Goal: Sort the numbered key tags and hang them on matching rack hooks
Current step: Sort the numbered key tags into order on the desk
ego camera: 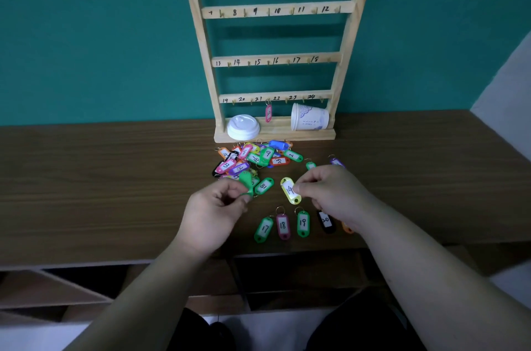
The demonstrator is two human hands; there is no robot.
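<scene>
Fingers, right hand [330,192]: thumb and forefinger tips pinched together on the right edge of the yellow tag [290,191]; my other fingers are curled under the palm.
Fingers, left hand [218,201]: thumb and forefinger clamped on the lower end of the green tag [246,182], the rest folded in.
Yellow tag, heading: face up, 14 showing. Its long axis runs away from me, far end leaning left, near end with the hole swung right.
Yellow tag, place: just left of my right fingertips, between my two hands, over the table [115,178]. Whether it rests on the wood I cannot tell.
Green tag, heading: blank back toward me, tilted, free end pointing up and away toward the pile [253,158].
Green tag, place: just above my left fingertips at the pile's near edge, beside the upside-down tag [263,186] marked 18.
Row of tags [283,225]: 17, 18, 19 and 20 lie side by side near the table's front edge, rings pointing toward the rack [343,60]. An orange tag [346,227] is partly hidden under my right wrist.
Rack: upright against the teal wall, rails numbered 7 to 24. One pink tag [268,112] hangs from a bottom-rail hook between 21 and 22, its number unreadable.
Rack base: white lid [243,127] at left, paper cup [309,120] on its side at right.
</scene>
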